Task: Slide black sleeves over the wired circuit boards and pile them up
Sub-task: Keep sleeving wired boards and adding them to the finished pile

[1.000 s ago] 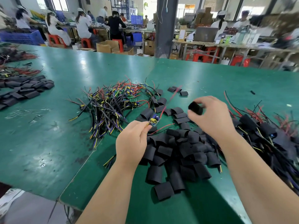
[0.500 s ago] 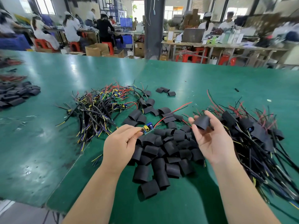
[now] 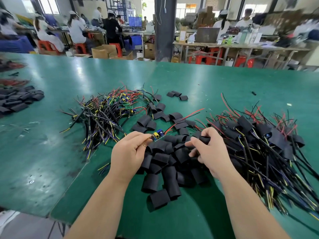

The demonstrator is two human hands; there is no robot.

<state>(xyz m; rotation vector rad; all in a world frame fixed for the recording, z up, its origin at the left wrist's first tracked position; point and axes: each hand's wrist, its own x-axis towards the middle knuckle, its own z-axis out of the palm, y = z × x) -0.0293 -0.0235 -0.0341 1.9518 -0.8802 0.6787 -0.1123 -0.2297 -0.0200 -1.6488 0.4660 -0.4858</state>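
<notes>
Left hand [image 3: 127, 152]: closed in a pinch on one end of a small circuit board [image 3: 158, 134]; thumb and forefinger curl on it, just above the heap
Right hand [image 3: 209, 152]: fingers curled round a single black sleeve [image 3: 204, 139], gripped near the fingertips; whether its mouth is squeezed open cannot be told
Circuit board: sticks out up and to the right of the left hand; its long axis runs left to right, tilted a little toward the far side; its red wire [image 3: 185, 117] trails from the free end, away up and right
Key relation: the sleeve sits to the right of the board's free end, near but apart; the board's long axis points roughly at it; the right hand carries the sleeve, the left carries the board
Step in hand: judged as lining up sleeve and board before threading; nothing covers the board yet
Next move: probably needs the red wire fed through the sleeve first, then both hands brought together along the board's axis
Loose sleeves [image 3: 166, 169]: heaped on the tabletop [image 3: 51, 152], under and between the hands
Bare boards [image 3: 107, 111]: tangled pile to the left, beyond the left hand
Finished pile [image 3: 259, 140]: sleeved boards with wires, just right of the right hand; the likely place for this one
Risk: the wire may snag on the sleeve's edge; a flattened sleeve may resist the board's corners
</notes>
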